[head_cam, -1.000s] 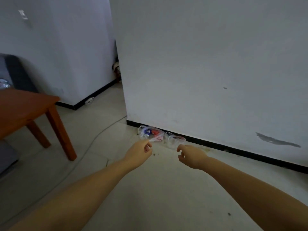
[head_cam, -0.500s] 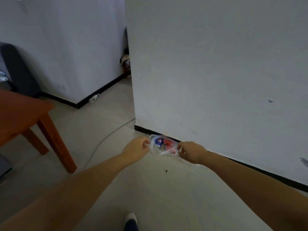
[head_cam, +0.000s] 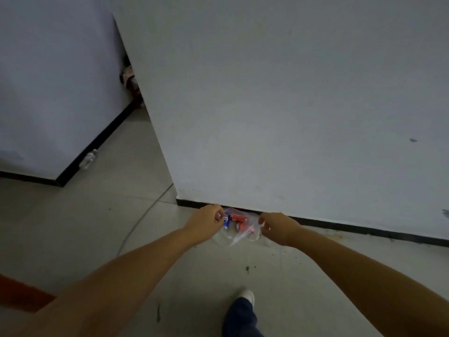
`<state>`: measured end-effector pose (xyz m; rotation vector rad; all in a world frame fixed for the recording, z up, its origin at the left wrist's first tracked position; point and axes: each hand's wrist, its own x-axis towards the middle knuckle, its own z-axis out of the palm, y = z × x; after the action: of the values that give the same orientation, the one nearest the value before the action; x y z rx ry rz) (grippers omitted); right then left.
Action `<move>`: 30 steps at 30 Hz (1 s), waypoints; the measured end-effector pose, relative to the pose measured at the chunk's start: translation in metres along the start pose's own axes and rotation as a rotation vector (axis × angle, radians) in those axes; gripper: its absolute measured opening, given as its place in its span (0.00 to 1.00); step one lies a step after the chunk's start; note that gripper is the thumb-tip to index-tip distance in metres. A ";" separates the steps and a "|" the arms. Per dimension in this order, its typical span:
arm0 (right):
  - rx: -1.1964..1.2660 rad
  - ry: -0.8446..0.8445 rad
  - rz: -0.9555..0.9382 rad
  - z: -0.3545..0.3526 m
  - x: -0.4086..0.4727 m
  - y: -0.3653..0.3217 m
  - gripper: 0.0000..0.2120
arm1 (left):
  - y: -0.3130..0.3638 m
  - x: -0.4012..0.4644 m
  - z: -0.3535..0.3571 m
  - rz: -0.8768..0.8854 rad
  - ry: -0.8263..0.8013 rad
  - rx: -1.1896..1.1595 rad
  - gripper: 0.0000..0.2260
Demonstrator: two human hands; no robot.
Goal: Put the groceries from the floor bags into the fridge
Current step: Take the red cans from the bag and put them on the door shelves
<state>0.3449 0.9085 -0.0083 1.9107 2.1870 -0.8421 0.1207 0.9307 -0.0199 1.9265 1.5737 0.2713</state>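
Note:
A clear plastic bag (head_cam: 233,237) lies on the floor against the black skirting of the white wall. Inside it I see a blue can (head_cam: 226,221) and red cans (head_cam: 239,222). My left hand (head_cam: 206,223) pinches the bag's left edge with closed fingers. My right hand (head_cam: 277,227) is at the bag's right edge, fingers curled around the plastic there. Both arms reach forward and down. No fridge is in view.
A white wall corner (head_cam: 170,181) stands just behind the bag. A thin cable (head_cam: 141,222) runs across the tiled floor on the left. An empty plastic bottle (head_cam: 88,159) lies by the far skirting. A red-brown table corner (head_cam: 21,295) shows at lower left; my foot (head_cam: 245,302) is below.
I have stepped closer to the wall and the view has tilted down. Both hands reached the bag and closed on its two edges. The table has slid almost out of view.

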 end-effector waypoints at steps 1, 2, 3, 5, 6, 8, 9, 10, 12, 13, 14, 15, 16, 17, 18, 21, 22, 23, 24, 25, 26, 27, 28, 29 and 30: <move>0.003 -0.006 0.014 -0.001 0.020 0.008 0.15 | -0.007 0.020 0.002 0.007 -0.019 0.007 0.05; 0.006 -0.010 0.027 -0.003 0.040 0.016 0.15 | -0.014 0.041 0.003 0.011 -0.041 0.015 0.06; 0.007 -0.012 0.038 -0.005 0.060 0.024 0.15 | -0.021 0.064 0.004 0.015 -0.054 0.013 0.07; 0.022 -0.036 0.068 -0.007 0.101 0.040 0.15 | -0.036 0.108 0.009 -0.002 -0.071 -0.015 0.08; 0.027 -0.041 0.087 -0.007 0.123 0.049 0.15 | -0.045 0.132 0.011 -0.012 -0.080 -0.019 0.08; 0.045 -0.062 0.125 0.000 0.159 0.064 0.14 | -0.063 0.170 0.020 -0.035 -0.109 -0.011 0.05; 0.049 -0.075 0.138 0.006 0.174 0.069 0.14 | -0.072 0.185 0.027 -0.049 -0.126 -0.010 0.03; 0.051 -0.088 0.153 0.013 0.189 0.075 0.13 | -0.082 0.200 0.036 -0.057 -0.142 -0.006 0.02; 0.085 -0.128 0.171 0.040 0.223 0.090 0.13 | -0.106 0.231 0.063 -0.055 -0.197 0.007 0.07; 0.118 -0.145 0.179 0.056 0.242 0.097 0.13 | -0.122 0.248 0.080 -0.041 -0.226 0.014 0.10; 0.145 -0.156 0.188 0.074 0.262 0.104 0.14 | -0.138 0.266 0.100 -0.028 -0.260 0.029 0.11; 0.168 -0.157 0.202 0.097 0.284 0.113 0.14 | -0.156 0.285 0.123 -0.006 -0.289 0.048 0.10; 0.193 -0.156 0.226 0.118 0.302 0.121 0.14 | -0.172 0.303 0.143 0.015 -0.307 0.067 0.10; 0.220 -0.150 0.253 0.144 0.326 0.133 0.14 | -0.190 0.325 0.169 0.038 -0.324 0.085 0.10; 0.240 -0.146 0.273 0.170 0.350 0.144 0.14 | -0.208 0.346 0.194 0.061 -0.333 0.101 0.09; 0.261 -0.139 0.280 0.254 0.422 0.179 0.14 | -0.263 0.409 0.273 0.126 -0.364 0.161 0.08; 0.254 -0.138 0.259 0.282 0.446 0.191 0.14 | -0.282 0.429 0.300 0.157 -0.373 0.169 0.08; 0.233 -0.132 0.226 0.308 0.469 0.202 0.14 | -0.302 0.448 0.328 0.182 -0.384 0.181 0.08; 0.191 -0.125 0.191 0.333 0.493 0.213 0.14 | -0.322 0.467 0.355 0.215 -0.389 0.200 0.09; 0.147 -0.113 0.159 0.357 0.514 0.224 0.14 | -0.339 0.482 0.378 0.254 -0.408 0.234 0.09; 0.110 -0.125 0.134 0.379 0.532 0.233 0.14 | -0.354 0.495 0.400 0.308 -0.453 0.283 0.09; 0.067 -0.139 0.089 0.398 0.549 0.241 0.14 | -0.365 0.506 0.417 0.390 -0.509 0.343 0.09; 0.009 -0.152 0.018 0.414 0.564 0.250 0.14 | -0.372 0.519 0.429 0.484 -0.562 0.418 0.08; -0.073 -0.150 -0.073 0.427 0.578 0.258 0.15 | -0.378 0.532 0.437 0.570 -0.602 0.499 0.09; -0.128 -0.146 -0.152 0.438 0.589 0.266 0.16 | -0.382 0.545 0.444 0.633 -0.609 0.549 0.09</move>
<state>0.3634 1.2303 -0.7187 1.5896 2.2601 -0.8146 0.1902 1.3271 -0.7116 2.5613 0.6442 -0.5103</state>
